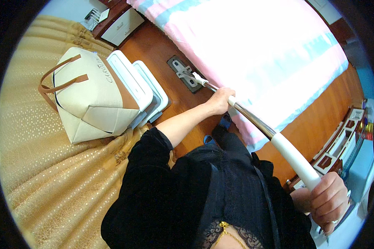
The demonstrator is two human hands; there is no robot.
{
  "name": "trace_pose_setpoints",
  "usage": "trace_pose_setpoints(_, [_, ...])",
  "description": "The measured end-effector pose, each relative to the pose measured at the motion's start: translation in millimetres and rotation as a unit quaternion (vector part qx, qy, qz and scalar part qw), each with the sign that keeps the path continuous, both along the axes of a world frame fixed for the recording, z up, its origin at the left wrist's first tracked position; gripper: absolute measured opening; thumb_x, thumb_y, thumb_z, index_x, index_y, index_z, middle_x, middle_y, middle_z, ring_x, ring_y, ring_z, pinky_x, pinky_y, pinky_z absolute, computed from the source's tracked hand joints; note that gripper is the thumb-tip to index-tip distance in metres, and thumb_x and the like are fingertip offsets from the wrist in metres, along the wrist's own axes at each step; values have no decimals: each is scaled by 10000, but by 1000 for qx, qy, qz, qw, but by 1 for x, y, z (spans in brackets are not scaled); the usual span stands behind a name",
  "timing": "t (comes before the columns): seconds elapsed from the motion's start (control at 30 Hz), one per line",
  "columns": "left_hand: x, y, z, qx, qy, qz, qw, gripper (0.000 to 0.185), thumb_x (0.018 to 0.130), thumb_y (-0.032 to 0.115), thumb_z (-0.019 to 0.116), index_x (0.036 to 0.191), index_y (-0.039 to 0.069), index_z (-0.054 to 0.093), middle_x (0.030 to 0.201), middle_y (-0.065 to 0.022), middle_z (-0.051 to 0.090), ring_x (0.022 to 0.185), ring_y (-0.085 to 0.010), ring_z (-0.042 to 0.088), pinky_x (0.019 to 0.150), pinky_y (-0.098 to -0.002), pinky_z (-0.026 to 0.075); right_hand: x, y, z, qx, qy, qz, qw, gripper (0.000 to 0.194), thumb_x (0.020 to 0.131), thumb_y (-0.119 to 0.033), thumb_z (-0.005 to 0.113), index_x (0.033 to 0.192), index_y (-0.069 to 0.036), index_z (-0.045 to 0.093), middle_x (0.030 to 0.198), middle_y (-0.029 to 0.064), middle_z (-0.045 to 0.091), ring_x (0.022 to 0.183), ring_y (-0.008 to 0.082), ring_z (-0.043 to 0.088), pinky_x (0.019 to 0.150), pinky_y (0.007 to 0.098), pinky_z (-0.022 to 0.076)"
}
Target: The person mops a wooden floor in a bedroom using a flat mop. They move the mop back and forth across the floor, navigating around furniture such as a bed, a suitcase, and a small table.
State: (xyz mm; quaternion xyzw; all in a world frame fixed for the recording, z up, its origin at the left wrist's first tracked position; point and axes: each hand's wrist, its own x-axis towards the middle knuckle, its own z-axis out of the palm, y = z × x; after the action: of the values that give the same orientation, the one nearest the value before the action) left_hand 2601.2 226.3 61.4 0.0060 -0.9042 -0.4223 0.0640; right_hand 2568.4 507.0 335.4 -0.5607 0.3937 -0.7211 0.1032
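A flat mop runs across the view from upper middle to lower right. Its grey rectangular mop head [184,74] lies on the wooden floor beside the bed, with a white plastic joint on top. My left hand [222,100] is closed around the lower part of the metal mop pole [255,119], near a white collar. At the lower right my right hand [328,199] grips the end of the white mop handle [296,160]; a ring shows on one finger. The pole passes over the edge of the bed cover.
A bed with a pink, white and blue cover [199,56] borders the mop head. Left are a cream tote bag [96,96], lidded storage boxes [129,79] and gold curtains [43,155]. A drawer cabinet [123,26] stands beyond; white-and-brown furniture [336,143] is at right.
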Motion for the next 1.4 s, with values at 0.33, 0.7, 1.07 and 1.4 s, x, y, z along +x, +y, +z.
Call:
trace_pose_setpoints(0.33, [-52, -117, -22, 7, -15, 22, 1000, 119, 665, 0, 619, 753, 37, 548, 764, -151, 564, 752, -324, 547, 663, -365, 442, -67, -116, -17, 21, 28, 115, 993, 225, 748, -160, 558, 565, -43, 500, 522, 61, 502, 425, 197, 493, 479, 319, 432])
trace_pose_setpoints(0.7, [-105, -288, -40, 9, -35, 50, 998, 149, 672, -34, 591, 807, 21, 558, 774, -156, 552, 739, -308, 548, 645, -350, 443, -119, -263, -53, 89, 61, 104, 989, 139, 667, -111, 550, 576, -29, 484, 627, 93, 487, 571, 276, 514, 610, 405, 435])
trace_pose_setpoints(1.07, [-156, -509, -101, 5, -22, 62, 998, 152, 724, -78, 580, 782, 50, 520, 769, -48, 507, 719, -166, 510, 629, -281, 463, -151, -461, -89, 111, 16, 44, 993, 74, 619, -91, 536, 606, -31, 494, 702, 105, 492, 690, 291, 513, 717, 431, 410])
trace_pose_setpoints(1.4, [-181, -527, -89, -78, 27, 175, 981, 154, 681, -33, 586, 800, 50, 533, 799, -135, 541, 775, -312, 523, 670, -357, 435, -202, -511, -93, 86, -110, 47, 989, 155, 667, -156, 521, 563, -55, 464, 572, 83, 486, 570, 238, 450, 627, 373, 363])
